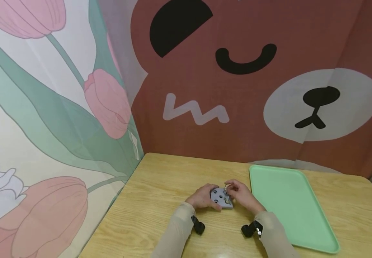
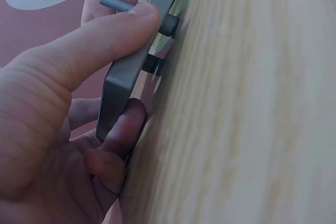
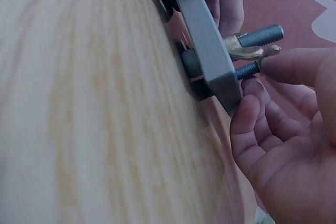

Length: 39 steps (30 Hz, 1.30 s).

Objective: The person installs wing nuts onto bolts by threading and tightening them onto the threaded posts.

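A grey metal plate point(image 1: 222, 205) with several round holes is held at a tilt just over the table. My left hand point(image 1: 202, 197) grips its left side, thumb on the upper face and fingers beneath. Threaded bolts point(image 3: 263, 35) stick up through the plate, and their dark heads point(image 2: 169, 25) show under it. On one bolt sits a brass wing nut point(image 3: 245, 52), low against the plate. My right hand point(image 1: 242, 195) pinches a second wing nut point(image 3: 271, 51) at the end of a neighbouring bolt point(image 3: 247, 71); its fingertips partly hide this nut.
A light green tray point(image 1: 289, 204) lies on the wooden table point(image 1: 134, 211), right of my hands. Behind the table hangs a curtain point(image 1: 198, 143) with a bear print, and a tulip-print curtain point(image 1: 60, 143) hangs on the left. Black cameras point(image 1: 198, 227) are strapped to both wrists.
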Motion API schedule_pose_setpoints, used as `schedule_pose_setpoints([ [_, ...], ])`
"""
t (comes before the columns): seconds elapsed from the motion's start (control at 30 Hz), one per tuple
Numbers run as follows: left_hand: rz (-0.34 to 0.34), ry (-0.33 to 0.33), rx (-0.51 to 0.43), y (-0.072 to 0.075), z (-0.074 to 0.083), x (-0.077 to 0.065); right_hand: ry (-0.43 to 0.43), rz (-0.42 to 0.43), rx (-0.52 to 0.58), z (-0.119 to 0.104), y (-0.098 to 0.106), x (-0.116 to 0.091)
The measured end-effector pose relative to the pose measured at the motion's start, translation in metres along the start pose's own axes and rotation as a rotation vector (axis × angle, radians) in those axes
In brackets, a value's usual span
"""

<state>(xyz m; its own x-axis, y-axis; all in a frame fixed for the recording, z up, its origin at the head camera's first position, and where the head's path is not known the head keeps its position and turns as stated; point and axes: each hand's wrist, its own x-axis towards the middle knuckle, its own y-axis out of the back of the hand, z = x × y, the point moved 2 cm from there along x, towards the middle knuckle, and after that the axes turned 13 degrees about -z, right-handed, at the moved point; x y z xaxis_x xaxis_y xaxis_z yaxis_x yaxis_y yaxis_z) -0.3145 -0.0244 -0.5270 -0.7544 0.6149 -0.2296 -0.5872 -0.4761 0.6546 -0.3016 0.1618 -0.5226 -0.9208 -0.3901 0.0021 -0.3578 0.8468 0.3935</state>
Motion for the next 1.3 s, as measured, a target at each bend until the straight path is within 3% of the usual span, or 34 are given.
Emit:
schedule_pose_setpoints([
  [0.33, -0.002, 0.003, 0.028, 0.0033, 0.0008, -0.0025, -0.016, 0.029, -0.022, 0.0001, -0.0018, 0.0025],
  [0.63, -0.014, -0.012, 0.014, 0.0032, 0.0038, -0.0056, -0.047, 0.038, 0.146, 0.0003, -0.0020, 0.0016],
  [0.93, -0.013, -0.006, 0.008, 0.0002, 0.0021, -0.0036, 0.035, -0.008, -0.026, 0.0003, -0.0013, -0.0009],
  [1.07, -0.013, -0.003, 0.015, 0.0004, 0.0030, -0.0034, 0.027, -0.002, -0.070, 0.0010, -0.0013, 0.0006],
  [1.17, -0.011, -0.006, 0.020, 0.0010, 0.0039, -0.0039, -0.005, 0.014, -0.059, 0.0004, -0.0014, 0.0011],
  [1.3, -0.011, -0.003, 0.016, 0.0015, 0.0044, -0.0041, -0.046, 0.022, 0.046, -0.0023, -0.0007, 0.0006],
])
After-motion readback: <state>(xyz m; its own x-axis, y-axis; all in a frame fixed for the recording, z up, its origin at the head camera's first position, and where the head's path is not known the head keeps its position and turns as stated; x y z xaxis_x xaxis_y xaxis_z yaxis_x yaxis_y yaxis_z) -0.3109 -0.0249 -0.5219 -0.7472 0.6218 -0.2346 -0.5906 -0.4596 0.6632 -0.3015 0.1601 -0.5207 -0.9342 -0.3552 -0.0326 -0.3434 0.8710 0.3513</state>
